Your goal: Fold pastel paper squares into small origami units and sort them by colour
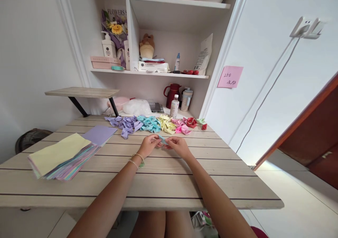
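Both my hands meet over the middle of the wooden table [163, 181]. My left hand [148, 145] and my right hand [179, 145] pinch a small light-blue folded paper [162, 139] between their fingertips, just above the tabletop. A bead bracelet circles my left wrist. Beyond the hands lies a row of folded paper pieces [155, 124], grouped purple, blue, yellow, pink and red. A stack of coloured paper sheets [63, 155] with a pale yellow sheet on top lies at my left, a purple sheet [99, 134] beside it.
At the table's back stand a red jug [171, 93], a small bottle [174, 107], a lidded cup [186, 99] and a plastic bag [136, 107]. White shelves above hold bottles, a plush toy and boxes. A pink note [230, 76] sticks on the right wall.
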Motion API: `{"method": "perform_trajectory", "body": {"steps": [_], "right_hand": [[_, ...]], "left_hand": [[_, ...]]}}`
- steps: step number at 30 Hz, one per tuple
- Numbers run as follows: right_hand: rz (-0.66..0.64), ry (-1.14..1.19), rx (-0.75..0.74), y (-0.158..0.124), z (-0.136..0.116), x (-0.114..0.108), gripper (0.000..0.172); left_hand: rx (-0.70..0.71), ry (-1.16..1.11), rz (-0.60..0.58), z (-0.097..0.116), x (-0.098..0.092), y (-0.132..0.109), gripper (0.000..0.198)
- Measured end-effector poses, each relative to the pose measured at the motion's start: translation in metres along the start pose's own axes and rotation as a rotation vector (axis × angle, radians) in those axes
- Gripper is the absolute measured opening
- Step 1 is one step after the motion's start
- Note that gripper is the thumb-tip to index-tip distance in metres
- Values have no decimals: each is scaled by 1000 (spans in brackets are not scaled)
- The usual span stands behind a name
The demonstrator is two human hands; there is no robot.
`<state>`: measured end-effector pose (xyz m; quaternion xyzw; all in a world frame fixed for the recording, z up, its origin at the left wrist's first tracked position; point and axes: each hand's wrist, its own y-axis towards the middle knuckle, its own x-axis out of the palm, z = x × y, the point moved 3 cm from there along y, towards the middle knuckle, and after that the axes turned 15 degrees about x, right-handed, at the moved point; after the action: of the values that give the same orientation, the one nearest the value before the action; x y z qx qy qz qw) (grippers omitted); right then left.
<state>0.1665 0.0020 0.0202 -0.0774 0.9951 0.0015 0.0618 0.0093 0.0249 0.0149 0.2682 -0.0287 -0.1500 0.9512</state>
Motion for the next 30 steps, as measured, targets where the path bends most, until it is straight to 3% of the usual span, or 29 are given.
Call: {"method": "perform_trajectory", "body": {"steps": [4, 10, 16, 20, 25, 30], "right_hand": [[-73, 56, 33, -1, 0, 2, 26], [131, -345, -75, -2, 0, 0, 22], [221, -355, -206, -3, -2, -2, 23], [214, -337, -229, -3, -1, 0, 30], [110, -236, -134, -2, 1, 3, 35], [146, -306, -174, -5, -7, 0, 37]], "left_hand": [[-3, -47, -5, -4, 0, 0, 24], [14, -63, -32, -5, 6, -2, 30], [-131, -220, 78, -1, 11, -7, 39], [-193, -243, 71, 0, 12, -8, 33], [-122, -126, 92, 0, 6, -6, 36], [-3, 1, 51, 2, 3, -3, 31]]}}
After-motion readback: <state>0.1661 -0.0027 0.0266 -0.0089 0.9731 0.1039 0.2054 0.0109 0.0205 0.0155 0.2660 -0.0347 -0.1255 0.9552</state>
